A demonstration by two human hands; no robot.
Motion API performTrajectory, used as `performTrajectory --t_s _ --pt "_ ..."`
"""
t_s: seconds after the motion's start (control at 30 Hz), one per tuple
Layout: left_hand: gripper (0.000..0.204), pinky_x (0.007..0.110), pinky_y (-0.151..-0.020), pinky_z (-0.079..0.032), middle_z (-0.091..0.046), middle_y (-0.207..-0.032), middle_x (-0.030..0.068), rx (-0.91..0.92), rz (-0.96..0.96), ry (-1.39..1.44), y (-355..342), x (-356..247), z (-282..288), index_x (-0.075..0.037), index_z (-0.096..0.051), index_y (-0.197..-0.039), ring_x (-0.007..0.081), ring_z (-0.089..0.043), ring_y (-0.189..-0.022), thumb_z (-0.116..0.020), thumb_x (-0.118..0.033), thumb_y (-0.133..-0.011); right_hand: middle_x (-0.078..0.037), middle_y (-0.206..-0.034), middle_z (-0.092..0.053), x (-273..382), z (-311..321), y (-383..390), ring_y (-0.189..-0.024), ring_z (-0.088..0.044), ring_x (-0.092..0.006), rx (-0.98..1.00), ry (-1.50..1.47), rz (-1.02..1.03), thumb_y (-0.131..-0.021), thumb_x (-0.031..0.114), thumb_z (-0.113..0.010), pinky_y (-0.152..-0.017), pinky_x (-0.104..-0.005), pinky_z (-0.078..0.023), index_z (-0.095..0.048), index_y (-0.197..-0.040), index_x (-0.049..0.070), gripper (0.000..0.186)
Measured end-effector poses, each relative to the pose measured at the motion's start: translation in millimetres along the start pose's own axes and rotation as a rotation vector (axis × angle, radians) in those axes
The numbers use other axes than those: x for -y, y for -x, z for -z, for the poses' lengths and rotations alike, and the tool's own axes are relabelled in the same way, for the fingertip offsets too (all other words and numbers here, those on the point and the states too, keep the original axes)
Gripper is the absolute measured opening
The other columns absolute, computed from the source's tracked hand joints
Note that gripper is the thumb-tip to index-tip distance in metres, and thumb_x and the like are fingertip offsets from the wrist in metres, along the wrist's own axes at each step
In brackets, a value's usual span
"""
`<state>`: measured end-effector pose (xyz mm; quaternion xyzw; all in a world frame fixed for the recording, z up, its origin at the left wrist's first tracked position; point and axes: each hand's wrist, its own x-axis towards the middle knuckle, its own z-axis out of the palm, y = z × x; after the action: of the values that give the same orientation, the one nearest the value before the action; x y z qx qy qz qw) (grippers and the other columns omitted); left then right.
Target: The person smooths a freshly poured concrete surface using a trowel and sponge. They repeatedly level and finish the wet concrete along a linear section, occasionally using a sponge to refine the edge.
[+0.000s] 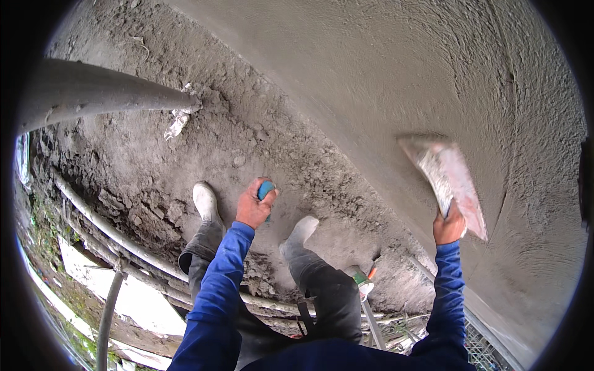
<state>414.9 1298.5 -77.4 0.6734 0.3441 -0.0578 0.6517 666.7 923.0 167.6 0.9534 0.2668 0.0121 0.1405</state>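
Note:
My right hand [449, 226] is closed round the handle of a plastering float [459, 185], whose long blade is pale pink and smeared with grey. The float lies at or very near the grey plastered wall [383, 74], and its far end is blurred. Whether it touches the plaster I cannot tell. Lower and to the left, my left hand [253, 204] grips a small blue, rounded block [266, 190] above the ground, away from the wall. My fingers cover part of the block, so its kind is unclear.
A thick grey pole [93, 93] stands at the upper left. Pale poles [117, 235] run along the left behind a white sheet [117, 290]. Crumbly soil [260, 123] lies along the wall's foot. Near my boots [204, 199] stands a green and white container [361, 279].

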Motion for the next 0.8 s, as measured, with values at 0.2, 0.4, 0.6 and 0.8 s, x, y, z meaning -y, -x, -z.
performTrajectory --t_s 0.2,0.4,0.6,0.8 --pt "0.026 0.038 -0.075 -0.05 -0.065 -0.093 0.0137 0.026 -0.042 -0.115 -17.8 -21.6 -1.4 -0.008 -0.06 -0.103 0.0325 -0.063 -0.085 -0.07 -0.02 -0.081 -0.023 -0.079 -0.067 235.4 -77.8 -174.3 -0.074 -0.068 -0.0384 -0.2 -0.407 0.015 -0.089 0.03 -0.067 -0.066 -0.0439 -0.054 -0.059 -0.109 -0.007 0.043" --pt "0.025 0.033 -0.077 -0.049 -0.062 -0.091 0.0116 0.027 -0.116 -0.301 -25.5 -22.6 44.5 -0.005 -0.06 -0.104 0.0247 -0.061 -0.083 -0.068 -0.014 -0.081 -0.024 -0.089 -0.068 284.2 -308.5 -189.0 -0.085 -0.067 -0.0425 0.314 -0.311 -0.013 -0.084 0.032 -0.068 -0.074 -0.0532 -0.052 -0.053 -0.115 0.004 0.044" --pt "0.029 0.041 -0.074 -0.05 -0.061 -0.089 0.016 0.076 -0.117 -0.378 -15.4 -25.5 42.6 -0.008 -0.06 -0.106 0.0359 -0.062 -0.083 -0.07 -0.019 -0.081 -0.024 -0.112 -0.064 69.1 -413.5 8.2 -0.105 -0.061 -0.041 0.621 -0.014 -0.254 -0.082 0.03 -0.07 -0.09 -0.0521 -0.048 -0.051 -0.129 0.006 0.056" --pt "0.03 0.041 -0.075 -0.051 -0.062 -0.091 0.0164 0.163 -0.118 -0.39 -1.8 -22.3 25.9 -0.008 -0.06 -0.107 0.0366 -0.062 -0.085 -0.07 -0.019 -0.081 -0.026 -0.109 -0.065 -19.8 -233.3 56.5 -0.1 -0.062 -0.0436 0.354 -0.126 -0.197 -0.077 0.026 -0.077 -0.086 -0.0489 -0.05 -0.061 -0.113 -0.003 0.049"
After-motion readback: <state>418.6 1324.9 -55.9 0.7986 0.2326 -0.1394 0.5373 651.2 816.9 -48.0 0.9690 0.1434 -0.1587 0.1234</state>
